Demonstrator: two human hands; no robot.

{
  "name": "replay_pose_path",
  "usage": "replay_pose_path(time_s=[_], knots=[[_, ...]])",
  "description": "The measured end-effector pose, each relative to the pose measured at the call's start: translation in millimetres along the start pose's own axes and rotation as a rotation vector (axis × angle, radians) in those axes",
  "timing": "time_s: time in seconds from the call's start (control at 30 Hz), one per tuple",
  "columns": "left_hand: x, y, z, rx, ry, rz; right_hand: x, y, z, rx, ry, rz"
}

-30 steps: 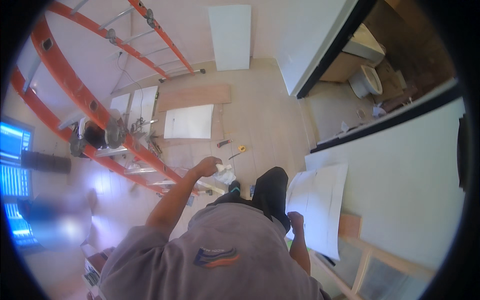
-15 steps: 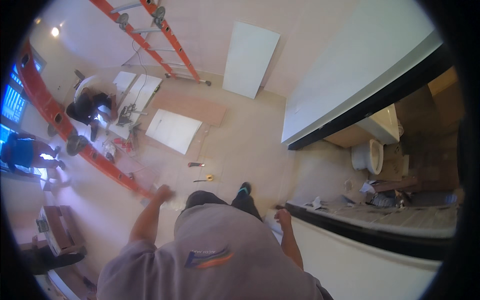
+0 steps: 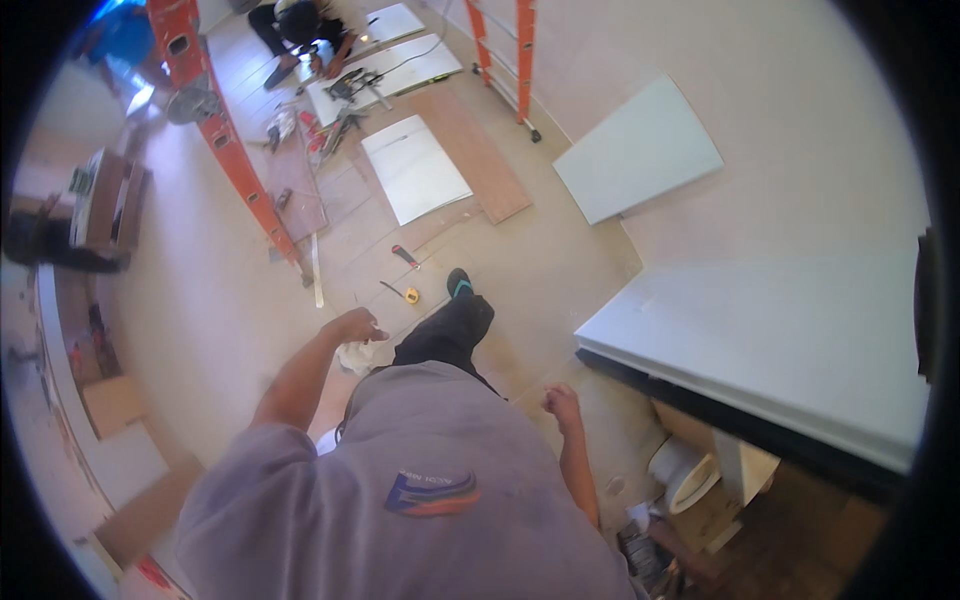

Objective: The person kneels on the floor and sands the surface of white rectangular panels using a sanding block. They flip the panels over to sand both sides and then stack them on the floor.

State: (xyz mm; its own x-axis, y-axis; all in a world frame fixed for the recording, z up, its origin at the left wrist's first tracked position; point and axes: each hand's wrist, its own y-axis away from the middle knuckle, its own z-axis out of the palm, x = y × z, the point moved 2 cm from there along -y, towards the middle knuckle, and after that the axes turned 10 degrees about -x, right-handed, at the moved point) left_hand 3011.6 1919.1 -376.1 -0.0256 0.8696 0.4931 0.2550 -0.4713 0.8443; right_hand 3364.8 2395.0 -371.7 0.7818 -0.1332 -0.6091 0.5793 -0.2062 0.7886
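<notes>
I stand with one foot forward on the tiled floor. My left hand (image 3: 358, 326) hangs out in front of my body, fingers loosely bent and apart, with nothing visible in it. Beneath it lies a crumpled white bag or cloth (image 3: 355, 357). My right hand (image 3: 563, 404) is at my right side, its fingers curled in and no object showing. On the floor ahead are a yellow tape measure (image 3: 412, 296) with its blade a little out and a red-and-black utility knife (image 3: 405, 257). Neither hand touches them.
An orange ladder (image 3: 235, 160) stands ahead on the left, another ladder (image 3: 505, 60) farther off. White panels (image 3: 415, 170) and a brown board (image 3: 495, 185) lie on the floor. A person (image 3: 300, 25) crouches over tools. A white panel (image 3: 640, 150) leans on the wall; a toilet (image 3: 690, 475) is lower right.
My view has turned and moved forward, bringing the tape measure and knife nearer my feet. My right hand has come away from the dark-edged partition. The doorway has slid down and right.
</notes>
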Motion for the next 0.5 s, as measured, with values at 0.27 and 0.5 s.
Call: replay_pose_path(time_s=[0.27, 0.5], knots=[[53, -91, 0, 0.015, 0.0, 0.149, -149, -84, 28, -0.501, 0.684, -0.196], [114, -166, -22, -0.268, -0.192, 0.008, -223, -135, 27, -0.567, 1.229, -0.399]])
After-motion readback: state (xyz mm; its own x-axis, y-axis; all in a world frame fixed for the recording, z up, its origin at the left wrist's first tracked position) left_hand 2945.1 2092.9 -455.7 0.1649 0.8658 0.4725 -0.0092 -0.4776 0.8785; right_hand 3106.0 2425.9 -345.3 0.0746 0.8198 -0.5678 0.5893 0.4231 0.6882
